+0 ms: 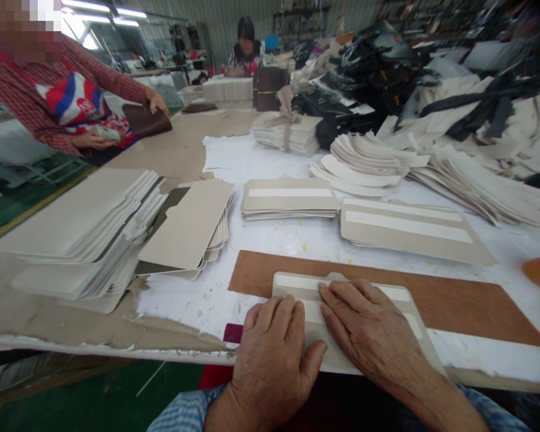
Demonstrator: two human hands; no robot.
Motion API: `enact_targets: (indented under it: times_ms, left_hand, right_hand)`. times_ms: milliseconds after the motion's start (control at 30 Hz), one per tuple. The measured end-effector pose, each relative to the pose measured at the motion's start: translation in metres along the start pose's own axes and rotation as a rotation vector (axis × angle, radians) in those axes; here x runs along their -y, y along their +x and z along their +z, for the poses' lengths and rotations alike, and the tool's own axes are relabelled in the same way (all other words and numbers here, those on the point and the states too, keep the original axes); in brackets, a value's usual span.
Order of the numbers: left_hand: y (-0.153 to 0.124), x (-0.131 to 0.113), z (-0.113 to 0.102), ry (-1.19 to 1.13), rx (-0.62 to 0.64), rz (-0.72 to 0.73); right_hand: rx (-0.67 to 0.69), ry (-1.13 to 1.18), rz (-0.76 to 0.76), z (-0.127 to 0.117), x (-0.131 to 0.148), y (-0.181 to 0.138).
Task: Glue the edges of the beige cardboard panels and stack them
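Note:
A beige leather-like panel (pixel 414 312) with white strips on it lies at the table's front edge, partly over a flat brown strip (pixel 468 303). My left hand (pixel 274 348) rests on the panel's left end, palm down, fingers stretched out and thumb apart. Across the panel's middle lies my right hand (pixel 369 324), also flat, its fingertips on the white strip. Both hands cover much of the panel. Beside my left hand a small magenta piece (pixel 233 333) shows on the table.
Panels with white strips form two stacks (pixel 290 198) (pixel 409 231) beyond the brown strip. Plain beige panels (pixel 184 225) are piled left. Cut strips (pixel 364 162) and black pieces (pixel 378 78) heap at the back right. A co-worker (pixel 81 102) stands left; another person (pixel 245 51) sits behind.

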State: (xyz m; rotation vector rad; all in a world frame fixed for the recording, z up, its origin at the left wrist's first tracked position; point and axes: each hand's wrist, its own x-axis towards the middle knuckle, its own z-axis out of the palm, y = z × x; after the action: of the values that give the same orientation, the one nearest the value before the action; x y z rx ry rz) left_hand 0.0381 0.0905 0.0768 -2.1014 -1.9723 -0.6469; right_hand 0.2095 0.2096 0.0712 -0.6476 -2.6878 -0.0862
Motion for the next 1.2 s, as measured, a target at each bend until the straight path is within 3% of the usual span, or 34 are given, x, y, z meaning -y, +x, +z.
enact_targets:
  times_ms: [167,567,1200]
  left_hand:
    - [-0.001,0.000,0.003,0.059,-0.057,-0.021]
    - [0.000,0.026,0.012,0.236,0.022,0.149]
    - [0.003,0.019,0.008,0.213,0.006,0.109]
  right_hand:
    - [0.001,0.021,0.042,-0.004,0.004,0.006]
    - [0.033,0.128,0.189,-0.018,0.009,0.018]
    - [-0.268,0.161,0.400,-0.030,-0.060,-0.061]
